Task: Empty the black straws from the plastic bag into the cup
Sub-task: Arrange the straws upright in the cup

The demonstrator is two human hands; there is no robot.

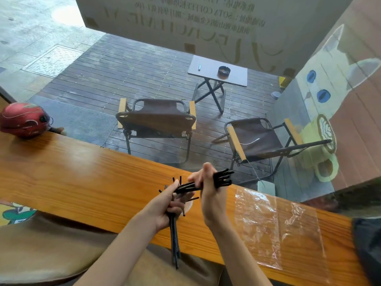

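My left hand (165, 207) grips a bundle of black straws (174, 240) that hangs down past the counter's near edge, with a few tips sticking up above the fingers. My right hand (210, 193) holds another bunch of black straws (223, 179) lying crosswise, their bent ends pointing right. A pale cup (189, 204) shows only as a sliver of rim behind my left hand. The clear plastic bag (276, 226) lies flat on the wooden counter (82, 182) to the right of my hands, with no straws visible in it.
A red helmet (24, 119) sits at the counter's far left end. A dark object (369, 250) lies at the right edge. Behind the glass are two folding chairs (156, 120) and a small table (218, 71) on a wooden deck.
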